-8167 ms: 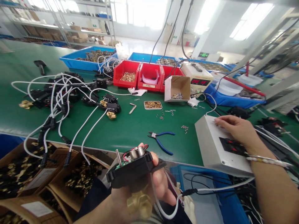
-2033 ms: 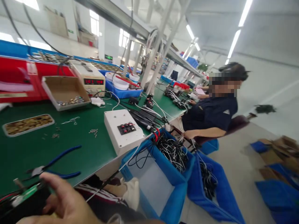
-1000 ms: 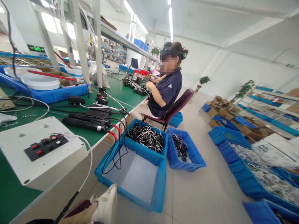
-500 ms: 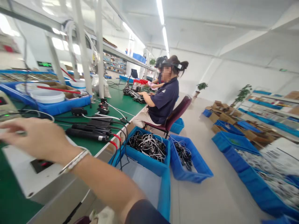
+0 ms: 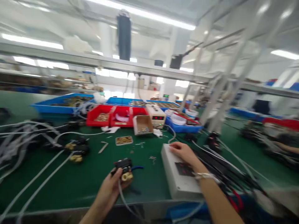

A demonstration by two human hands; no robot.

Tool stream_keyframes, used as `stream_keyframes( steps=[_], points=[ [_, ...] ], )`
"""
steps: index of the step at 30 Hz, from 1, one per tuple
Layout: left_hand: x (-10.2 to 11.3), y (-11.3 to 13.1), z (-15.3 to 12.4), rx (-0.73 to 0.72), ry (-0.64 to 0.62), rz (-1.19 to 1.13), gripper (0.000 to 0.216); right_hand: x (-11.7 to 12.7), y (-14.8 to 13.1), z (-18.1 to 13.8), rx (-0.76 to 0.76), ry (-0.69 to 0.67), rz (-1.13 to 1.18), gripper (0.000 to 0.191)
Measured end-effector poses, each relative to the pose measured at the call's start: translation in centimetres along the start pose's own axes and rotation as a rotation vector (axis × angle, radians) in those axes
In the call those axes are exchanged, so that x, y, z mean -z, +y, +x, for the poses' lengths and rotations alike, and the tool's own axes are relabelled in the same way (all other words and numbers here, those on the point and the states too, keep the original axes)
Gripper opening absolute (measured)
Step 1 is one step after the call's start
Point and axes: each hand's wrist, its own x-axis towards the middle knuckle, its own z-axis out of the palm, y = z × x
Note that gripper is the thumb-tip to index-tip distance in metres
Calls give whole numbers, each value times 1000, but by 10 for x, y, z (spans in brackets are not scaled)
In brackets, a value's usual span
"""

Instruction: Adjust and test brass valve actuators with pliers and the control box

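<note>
One small valve assembly (image 5: 123, 169) low in the frame, just left of centre — black plastic housing on top, brass fitting beneath, a white lead trailing down toward the bottom edge. Likely dense for its size because of the brass; hard and rigid in both parts, the metal smooth and probably a little slippery. Best taken around the black housing or the brass body, not by the soft, flexible lead, and with care near any exposed wiring. Held by the left hand (image 5: 109, 189), fingers wrapped closed around it, just above the green mat (image 5: 81, 180). To the right, right hand (image 5: 183, 153) lying flat and loose on the white switch box (image 5: 177, 174), fingertips at its far end — nothing gripped. Blue-handled pliers (image 5: 136, 168) just behind the assembly. Further out: white cables (image 5: 35, 186) at lower left, more black-and-brass assemblies (image 5: 76, 151) at centre left, red bins (image 5: 112, 115) and blue trays (image 5: 60, 105) across the middle, all motion-blurred.
</note>
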Motion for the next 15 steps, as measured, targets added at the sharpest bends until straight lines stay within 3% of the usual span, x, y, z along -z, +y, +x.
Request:
stream_keyframes(
  steps=[2,4,8,10,12,15],
  points=[
    [1,3,6,-36,-40,-54,78,-9,2,18,40,-44,29,48],
    [0,4,17,-35,-62,-88,94,-34,-9,39,149,12,50,47],
    [1,1,25,-49,-113,-130,98,-97,-66,55,283,29,38,49],
    [4,-2,24,-48,-144,-138,94,-113,-86,54,321,29,19,51],
    [7,-3,25,-39,-164,-141,91,-113,-87,54,328,27,12,51],
    [6,-1,24,-20,-150,-142,96,-82,-56,52,271,-12,43,49]
  ],
)
